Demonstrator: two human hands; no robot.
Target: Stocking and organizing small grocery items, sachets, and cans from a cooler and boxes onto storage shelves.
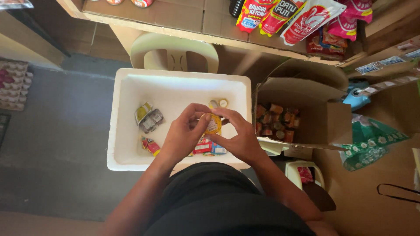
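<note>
Both my hands meet over a white foam box (pixel 127 87) and pinch a small round yellow packet (pixel 213 124) between them. My left hand (pixel 183 133) grips its left edge with thumb and fingertips. My right hand (pixel 238 137) holds its right edge. Inside the box lie a few small packets: a grey and yellow pair (pixel 148 118) at the left, a red and yellow sachet (pixel 150 145) near the front, and red and blue ones (pixel 209 147) under my hands. Two small round lids (pixel 218 103) sit at the back.
An open cardboard box (pixel 323 118) with several small cans (pixel 275 121) stands to the right. A cream plastic chair (pixel 175 50) is behind the foam box. Red sauce pouches (pixel 284 15) lie on a wooden shelf above. An egg tray (pixel 13 83) sits far left.
</note>
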